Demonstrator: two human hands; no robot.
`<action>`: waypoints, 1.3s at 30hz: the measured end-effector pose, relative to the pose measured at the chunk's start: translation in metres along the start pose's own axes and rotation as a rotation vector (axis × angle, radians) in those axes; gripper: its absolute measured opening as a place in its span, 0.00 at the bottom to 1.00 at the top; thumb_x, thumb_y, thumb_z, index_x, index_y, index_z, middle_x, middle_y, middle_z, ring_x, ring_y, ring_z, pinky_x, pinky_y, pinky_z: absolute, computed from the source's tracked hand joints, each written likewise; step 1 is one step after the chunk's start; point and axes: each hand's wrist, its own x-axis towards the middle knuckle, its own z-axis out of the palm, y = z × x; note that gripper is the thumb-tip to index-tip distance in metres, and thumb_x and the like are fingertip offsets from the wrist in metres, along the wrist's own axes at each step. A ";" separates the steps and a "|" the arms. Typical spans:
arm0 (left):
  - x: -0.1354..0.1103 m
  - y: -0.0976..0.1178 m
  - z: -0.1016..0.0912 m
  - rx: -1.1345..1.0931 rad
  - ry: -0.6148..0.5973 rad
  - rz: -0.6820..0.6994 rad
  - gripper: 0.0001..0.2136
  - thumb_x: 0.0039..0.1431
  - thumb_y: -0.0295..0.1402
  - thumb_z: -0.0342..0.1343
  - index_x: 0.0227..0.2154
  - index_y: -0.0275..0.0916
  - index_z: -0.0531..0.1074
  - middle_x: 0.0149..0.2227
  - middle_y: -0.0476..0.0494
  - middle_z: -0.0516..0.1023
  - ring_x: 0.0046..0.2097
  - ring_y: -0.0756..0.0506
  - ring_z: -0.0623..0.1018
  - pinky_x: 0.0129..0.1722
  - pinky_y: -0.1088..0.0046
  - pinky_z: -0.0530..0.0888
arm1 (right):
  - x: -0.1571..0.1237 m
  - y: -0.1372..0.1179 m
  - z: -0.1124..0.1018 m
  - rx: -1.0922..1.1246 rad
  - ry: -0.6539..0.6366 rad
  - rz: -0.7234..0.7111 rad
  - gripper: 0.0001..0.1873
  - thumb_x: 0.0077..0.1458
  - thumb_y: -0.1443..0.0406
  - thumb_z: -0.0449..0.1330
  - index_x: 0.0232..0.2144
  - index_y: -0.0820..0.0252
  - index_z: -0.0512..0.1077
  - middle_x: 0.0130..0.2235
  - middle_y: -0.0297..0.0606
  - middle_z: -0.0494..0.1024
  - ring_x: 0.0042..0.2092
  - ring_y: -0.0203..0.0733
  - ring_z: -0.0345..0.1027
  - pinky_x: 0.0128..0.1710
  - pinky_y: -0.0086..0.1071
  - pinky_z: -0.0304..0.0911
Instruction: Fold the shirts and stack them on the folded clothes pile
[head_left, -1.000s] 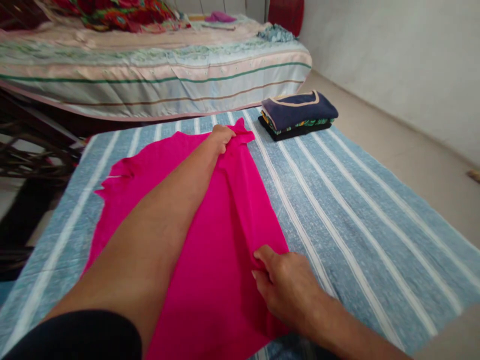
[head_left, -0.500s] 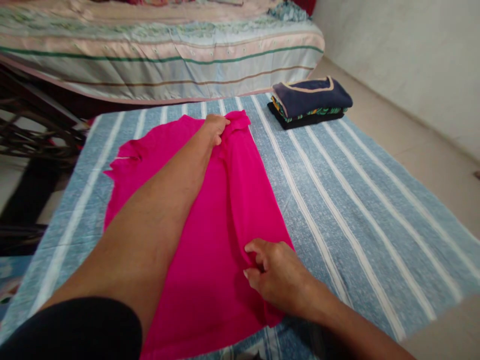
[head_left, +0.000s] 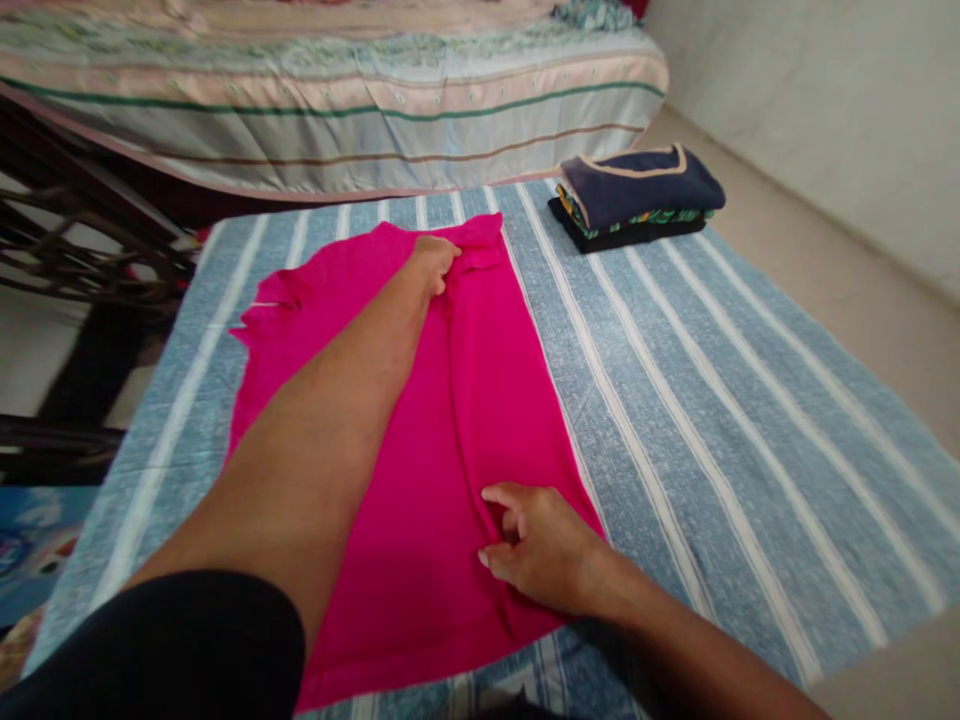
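Observation:
A bright pink shirt [head_left: 397,510] lies spread on a blue-and-white striped cloth [head_left: 660,380]. Its right side is folded inward as a long strip, with the sleeve end turned over at the far right corner. My left hand [head_left: 435,265] reaches far across the shirt, its fingers closed on the fabric near the folded shoulder. Close to the hem, my right hand [head_left: 551,550] rests on the folded strip. Its thumb and forefinger are spread apart at the inner edge, and the other fingers curl underneath, partly hidden.
Beyond the shirt, at the back right, sits a stack of folded clothes [head_left: 637,190], navy on top. A bed with a striped sheet [head_left: 390,120] stands behind. Dark metalwork with a wheel-like shape [head_left: 67,250] is at left, and a pale wall [head_left: 825,110] at right.
The folded strip lies flatter and its far corner has straightened. My right hand stays near the hem, with its fingertips slightly further left. The view has shifted a little.

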 end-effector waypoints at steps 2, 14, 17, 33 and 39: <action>-0.003 -0.002 -0.001 -0.038 -0.009 -0.050 0.16 0.62 0.34 0.52 0.50 0.33 0.64 0.48 0.38 0.70 0.43 0.47 0.74 0.41 0.62 0.74 | 0.001 0.002 0.003 0.004 0.004 -0.005 0.27 0.45 0.66 0.61 0.51 0.61 0.69 0.19 0.26 0.66 0.21 0.31 0.55 0.21 0.25 0.46; -0.034 0.006 -0.005 0.002 -0.030 0.021 0.20 0.55 0.34 0.58 0.45 0.24 0.63 0.41 0.48 0.75 0.32 0.59 0.65 0.37 0.80 0.66 | -0.052 0.010 -0.015 -0.139 0.162 -0.441 0.07 0.58 0.65 0.54 0.36 0.61 0.72 0.27 0.33 0.72 0.27 0.34 0.62 0.27 0.28 0.54; -0.046 0.011 -0.010 0.085 0.112 0.080 0.23 0.52 0.33 0.60 0.47 0.23 0.63 0.47 0.45 0.72 0.36 0.57 0.64 0.39 0.80 0.63 | -0.065 0.017 0.000 -0.369 0.199 -0.589 0.06 0.59 0.66 0.54 0.31 0.61 0.68 0.28 0.35 0.72 0.29 0.37 0.62 0.29 0.30 0.54; -0.355 -0.043 -0.066 -0.033 -0.796 -0.587 0.18 0.43 0.47 0.60 0.27 0.36 0.68 0.22 0.46 0.76 0.18 0.51 0.71 0.16 0.79 0.62 | -0.073 0.064 -0.040 -0.368 0.729 -0.633 0.07 0.58 0.71 0.55 0.39 0.60 0.68 0.33 0.36 0.74 0.34 0.37 0.68 0.34 0.30 0.65; -0.377 -0.052 -0.038 -0.138 -0.713 -0.586 0.16 0.42 0.43 0.61 0.19 0.36 0.65 0.16 0.48 0.72 0.14 0.54 0.66 0.12 0.81 0.55 | -0.082 0.072 -0.025 -0.343 0.741 -0.618 0.09 0.58 0.69 0.54 0.41 0.59 0.69 0.41 0.42 0.74 0.43 0.40 0.69 0.43 0.36 0.68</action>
